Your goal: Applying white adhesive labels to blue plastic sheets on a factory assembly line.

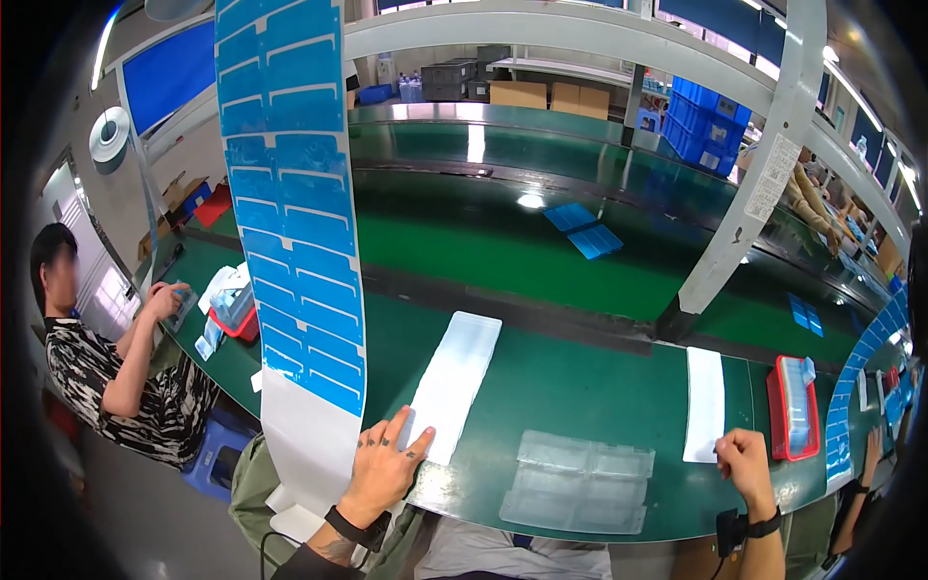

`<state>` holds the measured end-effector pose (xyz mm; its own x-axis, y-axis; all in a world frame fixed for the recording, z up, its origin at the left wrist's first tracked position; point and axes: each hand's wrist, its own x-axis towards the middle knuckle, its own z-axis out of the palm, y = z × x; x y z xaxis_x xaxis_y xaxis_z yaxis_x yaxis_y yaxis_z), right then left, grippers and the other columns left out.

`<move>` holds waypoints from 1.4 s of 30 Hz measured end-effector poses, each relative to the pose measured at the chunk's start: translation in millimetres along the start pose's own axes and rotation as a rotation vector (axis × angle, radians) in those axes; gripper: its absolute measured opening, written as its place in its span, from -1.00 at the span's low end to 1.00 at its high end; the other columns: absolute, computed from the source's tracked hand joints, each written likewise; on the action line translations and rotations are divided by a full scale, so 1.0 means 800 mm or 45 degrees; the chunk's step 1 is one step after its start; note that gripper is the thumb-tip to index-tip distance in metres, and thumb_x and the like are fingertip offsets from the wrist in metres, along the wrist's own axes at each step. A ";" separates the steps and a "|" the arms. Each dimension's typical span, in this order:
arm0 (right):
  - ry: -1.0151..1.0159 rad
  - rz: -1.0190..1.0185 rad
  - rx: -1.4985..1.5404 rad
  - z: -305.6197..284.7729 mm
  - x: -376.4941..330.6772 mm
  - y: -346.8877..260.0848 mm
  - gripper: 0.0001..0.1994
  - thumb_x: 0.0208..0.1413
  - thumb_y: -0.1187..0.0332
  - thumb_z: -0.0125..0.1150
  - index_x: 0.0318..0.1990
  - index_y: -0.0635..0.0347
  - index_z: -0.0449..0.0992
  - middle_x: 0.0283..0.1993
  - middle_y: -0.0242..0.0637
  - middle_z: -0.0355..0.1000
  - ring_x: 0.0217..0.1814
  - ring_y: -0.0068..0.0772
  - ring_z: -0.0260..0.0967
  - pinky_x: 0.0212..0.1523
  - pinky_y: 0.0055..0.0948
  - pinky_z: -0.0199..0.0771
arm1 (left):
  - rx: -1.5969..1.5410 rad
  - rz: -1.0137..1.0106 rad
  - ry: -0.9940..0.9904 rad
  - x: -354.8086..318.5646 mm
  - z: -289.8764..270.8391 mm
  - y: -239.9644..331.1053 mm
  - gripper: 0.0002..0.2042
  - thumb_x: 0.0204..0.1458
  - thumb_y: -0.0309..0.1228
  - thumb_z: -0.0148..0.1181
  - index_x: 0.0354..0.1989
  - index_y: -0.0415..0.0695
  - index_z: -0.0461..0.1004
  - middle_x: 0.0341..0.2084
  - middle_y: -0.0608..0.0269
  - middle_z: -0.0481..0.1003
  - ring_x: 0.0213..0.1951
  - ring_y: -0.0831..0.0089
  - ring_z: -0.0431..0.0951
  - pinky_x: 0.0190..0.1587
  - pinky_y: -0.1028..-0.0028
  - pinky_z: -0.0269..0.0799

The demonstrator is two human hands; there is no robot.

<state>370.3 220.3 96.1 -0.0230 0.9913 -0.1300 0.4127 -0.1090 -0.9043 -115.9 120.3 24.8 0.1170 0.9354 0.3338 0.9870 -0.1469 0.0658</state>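
Observation:
My left hand [385, 464] rests on the near end of a long white backing strip [454, 384] that lies on the green bench, fingers spread over its lower corner. Just left of that hand a wide white liner with rows of blue stickers [295, 213] hangs down from above. My right hand [744, 461] is curled into a fist at the bottom edge of a second white strip [705, 401]; whether it pinches the strip I cannot tell. A clear plastic blister tray [575, 480] sits between my hands at the bench's near edge.
A red tray with clear parts [795, 406] stands right of my right hand. A seated person [116, 367] works at the left beside another red tray [237, 314]. Blue sheets [585, 230] lie on the green conveyor. Blue crates [706, 121] and a slanted white post [764, 174] stand behind.

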 end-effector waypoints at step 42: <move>0.015 -0.360 -0.731 0.000 -0.021 0.071 -0.81 -0.04 0.33 0.36 -0.35 0.19 0.49 -0.26 -0.17 0.47 -0.30 -0.11 0.44 -0.28 -0.20 0.45 | -0.536 -0.133 0.062 -0.011 -0.023 -0.002 -0.79 -0.13 -0.63 0.22 -0.36 -0.21 0.31 -0.08 -0.17 0.38 -0.01 -0.04 0.40 0.07 0.14 0.27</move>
<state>394.1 197.5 47.3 -0.1939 0.9770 0.0892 0.8142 0.2109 -0.5408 -120.4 106.2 38.6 0.0038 0.9373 0.3486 0.8607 -0.1806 0.4761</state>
